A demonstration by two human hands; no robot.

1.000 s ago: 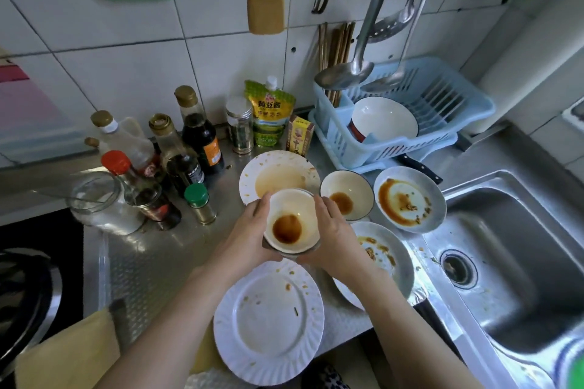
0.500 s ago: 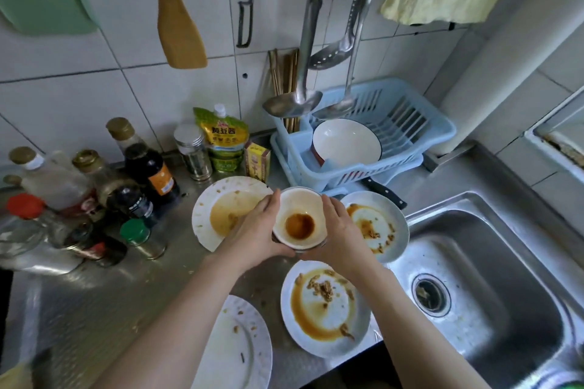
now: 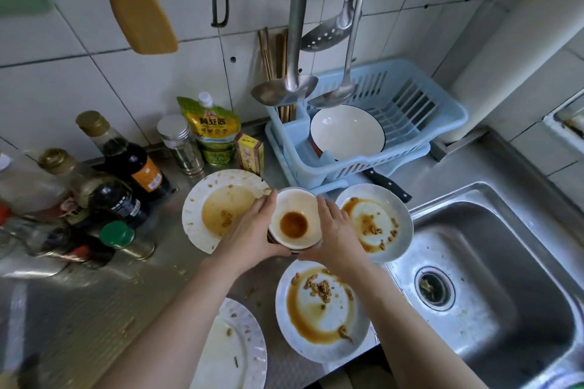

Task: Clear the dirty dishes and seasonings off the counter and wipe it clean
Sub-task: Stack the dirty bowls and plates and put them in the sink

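A small white bowl with a brown sauce puddle is held between both hands over the steel counter. My left hand grips its left side and my right hand grips its right side. Just beneath it a second bowl's rim shows. Dirty plates surround it: one with sauce at the back left, one at the right, one in front, and a white plate at the counter's near edge. Sauce bottles, a spice jar, a sauce pouch, a yellow box and a green-capped jar stand at the left.
A steel sink lies to the right. A blue dish rack with a white bowl stands behind, with a black-handled knife beside it. Ladles and a wooden spatula hang from the wall. Food crumbs dot the counter.
Both hands carried the sauce bowl back and to the right, over the second small bowl, which is now mostly hidden beneath it. My view turned right toward the sink.
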